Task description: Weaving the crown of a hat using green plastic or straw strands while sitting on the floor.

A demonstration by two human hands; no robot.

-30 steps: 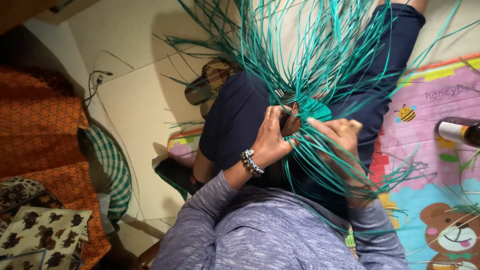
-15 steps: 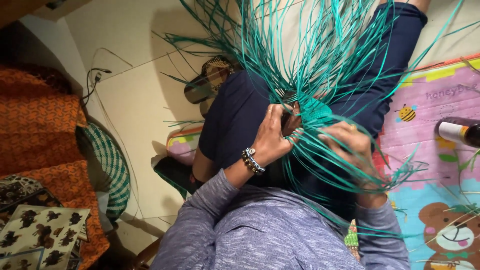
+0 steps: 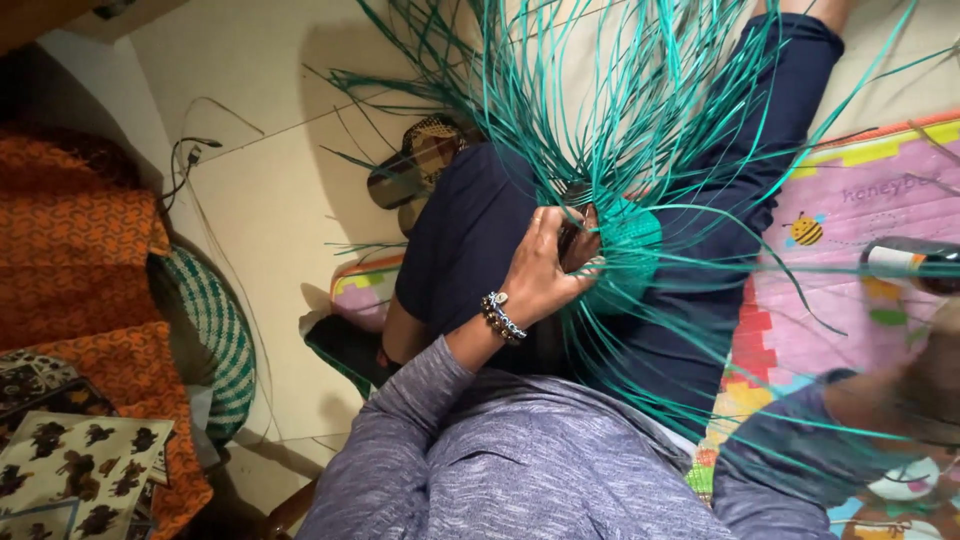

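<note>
— What have the hands got right now?

— My left hand (image 3: pixel 540 275) is closed round the weave (image 3: pixel 622 262), a small teal woven knot resting on my lap between the thighs. Fingers curl over its near edge and pin it against my leg, I'd say so the loose strips (image 3: pixel 600 110) don't twist the piece about

— And the right?

— The right hand (image 3: pixel 925 385) is out wide by the mat (image 3: pixel 850 230), blurred. It looks drawn away with strips running toward it, but I can't tell how far it's closed or whether it really grips any

— Why do the strips fan out like that?

— They're stiff and all rooted in the weave, so they spray up and outward over my legs (image 3: pixel 470 235); holding the centre low keeps them sorted

— Anything else around?

— A bottle (image 3: pixel 915 265) lies on the mat near my right hand, and a green-striped basket (image 3: pixel 215 340) sits on the floor (image 3: pixel 270 170) well apart to the left, beside orange cloth (image 3: pixel 75 250)
</note>
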